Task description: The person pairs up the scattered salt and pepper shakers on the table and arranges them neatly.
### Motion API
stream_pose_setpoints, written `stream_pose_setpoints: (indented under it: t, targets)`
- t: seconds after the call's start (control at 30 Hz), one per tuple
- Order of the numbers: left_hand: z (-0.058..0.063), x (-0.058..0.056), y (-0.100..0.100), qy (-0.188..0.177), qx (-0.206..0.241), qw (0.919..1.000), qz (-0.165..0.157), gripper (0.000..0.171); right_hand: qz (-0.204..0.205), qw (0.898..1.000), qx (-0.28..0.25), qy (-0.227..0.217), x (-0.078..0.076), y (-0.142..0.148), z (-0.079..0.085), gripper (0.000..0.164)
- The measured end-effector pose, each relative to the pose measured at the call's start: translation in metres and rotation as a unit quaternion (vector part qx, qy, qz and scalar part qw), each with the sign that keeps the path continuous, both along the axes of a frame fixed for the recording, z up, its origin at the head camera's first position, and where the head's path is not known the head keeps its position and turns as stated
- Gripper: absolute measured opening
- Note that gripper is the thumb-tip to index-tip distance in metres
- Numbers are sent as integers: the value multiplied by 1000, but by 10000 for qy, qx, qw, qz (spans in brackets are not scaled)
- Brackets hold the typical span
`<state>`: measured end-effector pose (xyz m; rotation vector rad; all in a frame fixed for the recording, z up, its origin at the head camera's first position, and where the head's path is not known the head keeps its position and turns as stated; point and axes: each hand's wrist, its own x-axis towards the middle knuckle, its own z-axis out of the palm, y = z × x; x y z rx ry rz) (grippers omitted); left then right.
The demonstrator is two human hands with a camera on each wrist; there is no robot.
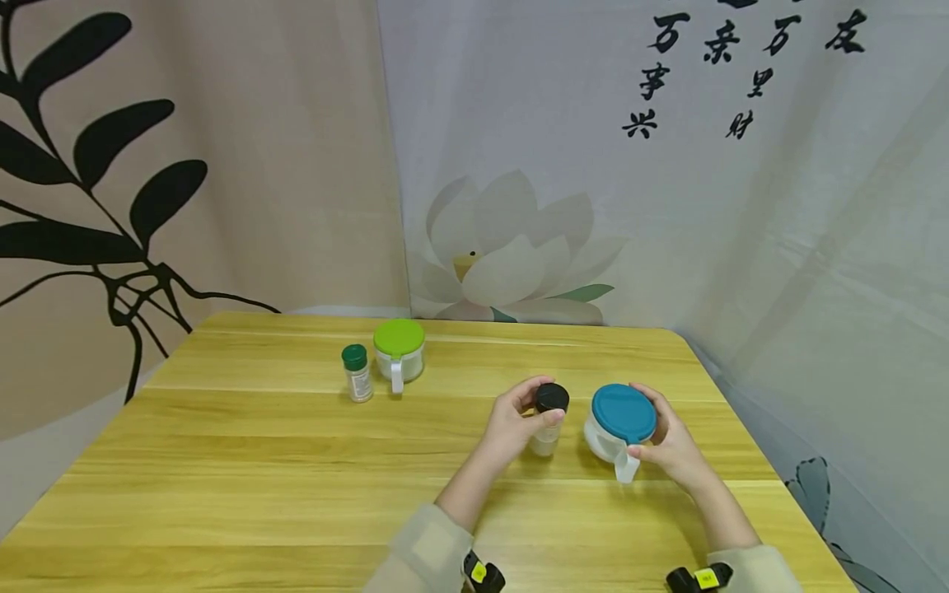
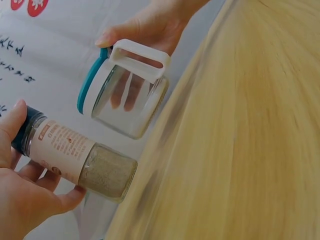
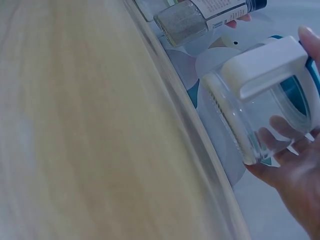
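My left hand [image 1: 515, 422] grips a small glass spice jar [image 2: 107, 170] with a black cap and a printed label; greyish powder fills its lower part. To its right, my right hand [image 1: 670, 449] holds a clear glass jar [image 2: 127, 102] by its side, fingers curled round the glass and thumb near the lid. This jar has a blue lid [image 1: 624, 413] and a white handle [image 3: 265, 67] that faces the table's front. Through its glass in the right wrist view, fingertips show behind. Both vessels are upright, close over the wooden table [image 1: 296, 494].
Toward the back left of the table stand a spice jar [image 1: 359, 383] with a green cap and, beside it, a glass jar with a light green lid [image 1: 399, 337] and a white handle. Behind the table hangs a printed curtain [image 1: 519, 165].
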<state>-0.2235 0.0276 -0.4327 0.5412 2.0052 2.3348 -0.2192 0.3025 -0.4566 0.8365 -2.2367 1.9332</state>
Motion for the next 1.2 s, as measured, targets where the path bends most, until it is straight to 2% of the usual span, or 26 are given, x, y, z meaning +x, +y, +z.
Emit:
stream_pose_setpoints:
  t: [0.27, 0.37, 0.6, 0.77, 1.0, 1.2]
  targets:
    - [27, 17, 4, -197, 6, 9998, 95, 42, 31, 10000, 3, -44, 0, 2, -1, 86]
    - [24, 15, 7, -231, -5, 9997, 128, 42, 66, 10000, -16, -26, -1, 2, -2, 85]
    - [1, 1, 17, -295, -16, 9994, 192, 44, 58, 10000, 17, -63, -1, 4, -4, 85]
    - [-4, -1, 19, -351, -50, 9993, 81, 44, 11, 9999, 36, -152, -2, 5, -5, 85]
    - [-9, -2, 20, -106, -163, 9997, -150, 44, -79, 9997, 74, -218, -1, 7, -5, 83]
    - [-6, -2, 22, -316, -138, 9992, -205, 43, -52, 9998, 98, -152, 0, 8, -5, 81]
